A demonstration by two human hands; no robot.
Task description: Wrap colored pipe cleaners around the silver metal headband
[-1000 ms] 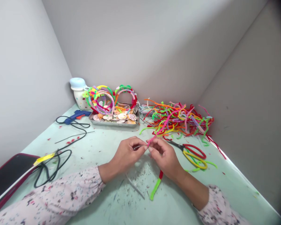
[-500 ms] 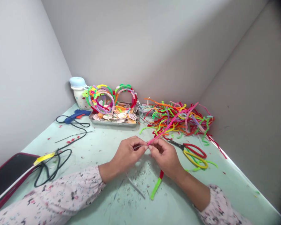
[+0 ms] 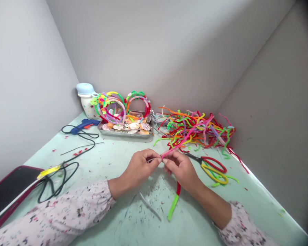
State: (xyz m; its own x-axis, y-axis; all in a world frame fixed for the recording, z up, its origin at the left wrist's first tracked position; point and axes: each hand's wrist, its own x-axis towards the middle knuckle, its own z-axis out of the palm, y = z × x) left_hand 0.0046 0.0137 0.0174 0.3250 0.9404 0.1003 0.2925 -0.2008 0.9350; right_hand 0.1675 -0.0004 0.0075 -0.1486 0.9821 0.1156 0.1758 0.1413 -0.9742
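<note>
Near the middle of the view, my left hand (image 3: 142,166) pinches a thin grey band (image 3: 149,205), whose free end curves down below the hand. My right hand (image 3: 181,168) is closed on a pink pipe cleaner (image 3: 186,137) where it meets the band; the fingertips of both hands touch there. The pink strand sticks out up and to the right. Below my right hand hangs a section wrapped in red and green (image 3: 173,206); its link to the band is hidden by the fingers.
Scissors (image 3: 213,167) lie right of my right hand, before a pile of pipe cleaners (image 3: 195,128). Behind are a metal tray (image 3: 125,134) of shells, wrapped headbands (image 3: 113,109) and a bottle (image 3: 86,100). A blue glue gun (image 3: 84,125), black cable and dark device (image 3: 14,188) lie left.
The tip of the pink strand has dipped slightly to the left. The hanging red and green end has swung a little right and down. Both hands keep their hold in nearly the same place.
</note>
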